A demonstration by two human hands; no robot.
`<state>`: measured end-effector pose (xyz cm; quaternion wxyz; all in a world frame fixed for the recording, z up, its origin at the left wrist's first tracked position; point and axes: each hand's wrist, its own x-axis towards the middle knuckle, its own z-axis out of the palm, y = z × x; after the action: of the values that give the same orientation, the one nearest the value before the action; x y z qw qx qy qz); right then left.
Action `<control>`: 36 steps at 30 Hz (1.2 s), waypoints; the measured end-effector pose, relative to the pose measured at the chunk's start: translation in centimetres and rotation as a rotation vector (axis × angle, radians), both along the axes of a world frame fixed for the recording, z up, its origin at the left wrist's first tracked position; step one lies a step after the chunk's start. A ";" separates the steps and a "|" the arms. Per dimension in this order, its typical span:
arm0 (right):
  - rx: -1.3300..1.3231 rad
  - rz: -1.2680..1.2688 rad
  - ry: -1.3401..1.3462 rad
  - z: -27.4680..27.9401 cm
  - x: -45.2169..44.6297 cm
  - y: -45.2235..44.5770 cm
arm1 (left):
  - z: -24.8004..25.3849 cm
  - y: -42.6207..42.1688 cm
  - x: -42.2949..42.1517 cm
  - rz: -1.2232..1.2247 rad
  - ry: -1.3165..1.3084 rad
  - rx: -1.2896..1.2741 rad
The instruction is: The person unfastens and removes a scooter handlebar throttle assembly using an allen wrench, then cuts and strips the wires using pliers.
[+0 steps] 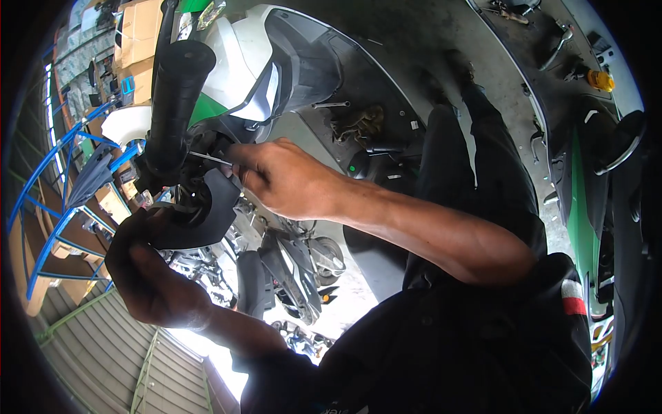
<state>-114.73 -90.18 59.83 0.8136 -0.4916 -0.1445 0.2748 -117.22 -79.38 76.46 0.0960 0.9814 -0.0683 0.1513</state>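
Note:
My right hand (pixel 279 181) is closed around one end of a thin silver metal rod (pixel 209 158), perhaps a tool shaft. Its far end reaches into the dark housing beside a black rubber handlebar grip (pixel 181 96). On the near side of that housing, my left hand (pixel 155 276) has its fingers curled against the edge of a curved black plastic cover (pixel 222 203). Shadow hides the left fingertips. The grip belongs to a scooter with white and green bodywork (pixel 238 58).
Cardboard boxes (pixel 138 31) sit by a blue metal rack (pixel 52 234). A wrench (pixel 331 105) and a rag (pixel 358 124) lie on a dark surface below. Another scooter with a green panel (pixel 578 186) stands at the side; more scooters (pixel 293 276) are in the background.

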 end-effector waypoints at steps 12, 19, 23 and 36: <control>0.117 -0.072 0.004 -0.7 -0.1 1.8 | 0.1 0.2 -0.1 0.035 -0.016 0.022; 0.245 0.084 0.258 0.2 0.8 1.9 | -2.6 0.1 -2.8 0.039 -0.326 0.040; 0.163 0.073 0.185 0.8 1.2 1.7 | -6.7 0.0 -10.0 0.250 -0.119 -0.256; -0.018 0.059 -0.089 1.9 1.7 1.4 | -14.9 -5.7 -6.8 0.808 -0.170 -2.052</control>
<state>-113.08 -88.82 61.70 0.7934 -0.5062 -0.1924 0.2780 -124.05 -85.06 61.61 0.8028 0.3723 0.4089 0.2231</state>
